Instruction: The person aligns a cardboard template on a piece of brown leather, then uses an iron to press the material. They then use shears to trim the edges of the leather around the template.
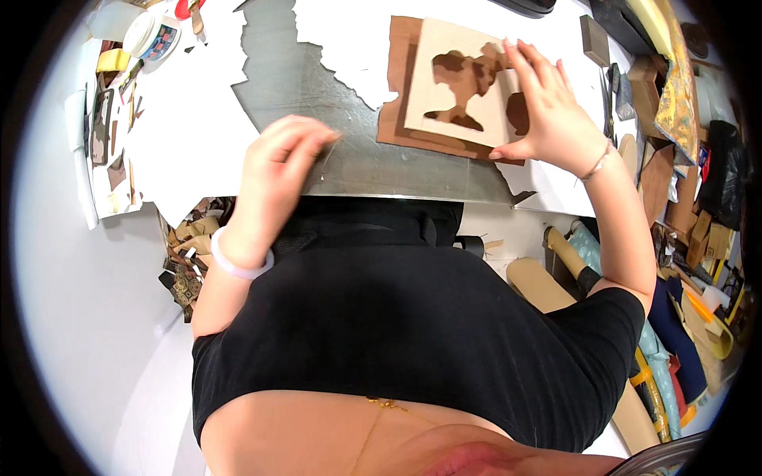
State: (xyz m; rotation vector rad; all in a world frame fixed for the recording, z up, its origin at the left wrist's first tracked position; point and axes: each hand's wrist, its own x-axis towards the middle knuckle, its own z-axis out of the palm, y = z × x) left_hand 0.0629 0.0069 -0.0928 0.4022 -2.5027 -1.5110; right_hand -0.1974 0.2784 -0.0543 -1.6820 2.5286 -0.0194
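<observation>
My left hand [282, 174] is raised near the front of the grey metal work surface [333, 166], fingers curled and pressed together, slightly blurred; whatever is at its fingertips is too small to make out. My right hand [548, 111] rests with fingers spread on the right side of a pale beige board [429, 87], thumb at its lower edge. The board has irregular cut-out shapes, one with a stem-like part and wide base, through which brown shows. Beneath it lies a larger brown sheet [394, 111] with uneven edges, partly over white paper [357, 40].
A white tub [151, 36], yellow block [113, 60] and scraps stand at the back left. A dark grey block [594, 40], tools and piled materials line the right side. Rolls [540, 282] lean below the table's right end, and more scraps [190, 262] sit below the left.
</observation>
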